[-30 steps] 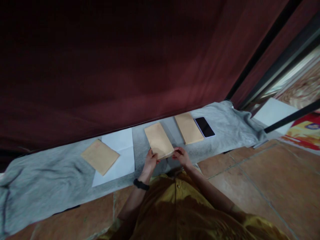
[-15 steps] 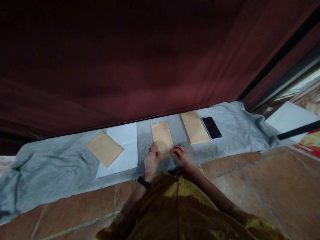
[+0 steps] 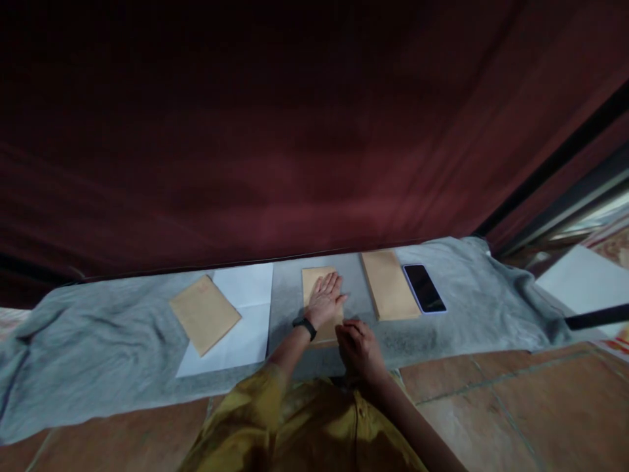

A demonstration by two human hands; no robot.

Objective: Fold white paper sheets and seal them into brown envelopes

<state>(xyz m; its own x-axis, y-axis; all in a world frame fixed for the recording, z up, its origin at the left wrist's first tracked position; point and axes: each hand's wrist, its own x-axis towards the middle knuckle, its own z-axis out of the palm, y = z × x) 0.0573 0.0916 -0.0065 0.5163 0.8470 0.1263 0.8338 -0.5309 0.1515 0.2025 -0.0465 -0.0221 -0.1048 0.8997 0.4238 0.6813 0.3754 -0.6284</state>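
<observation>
My left hand (image 3: 325, 299) lies flat with its fingers stretched out on a brown paper envelope (image 3: 320, 335), covering its middle. Beside the envelope's lower right edge is my right hand (image 3: 362, 347), its fingers curled in and closed. Whether those fingers pinch the paper edge or anything else is hidden. To the right, a stack of brown envelopes (image 3: 390, 285) rests on the grey cloth (image 3: 289, 301). On the left, more brown envelopes (image 3: 205, 314) sit at an angle over a white paper sheet (image 3: 253, 298).
A phone (image 3: 424, 288) with a dark screen lies right of the stack. The cloth runs along a dark red upright surface (image 3: 314, 183). Black frame bars (image 3: 540, 164) stand at the right, near a white panel (image 3: 584, 278). Terracotta floor tiles (image 3: 472, 419) show below.
My left hand has moved from the envelope's lower left edge up onto its face and flattened out. My right hand stays by the lower right edge, its fingers more curled. The view has tilted upward.
</observation>
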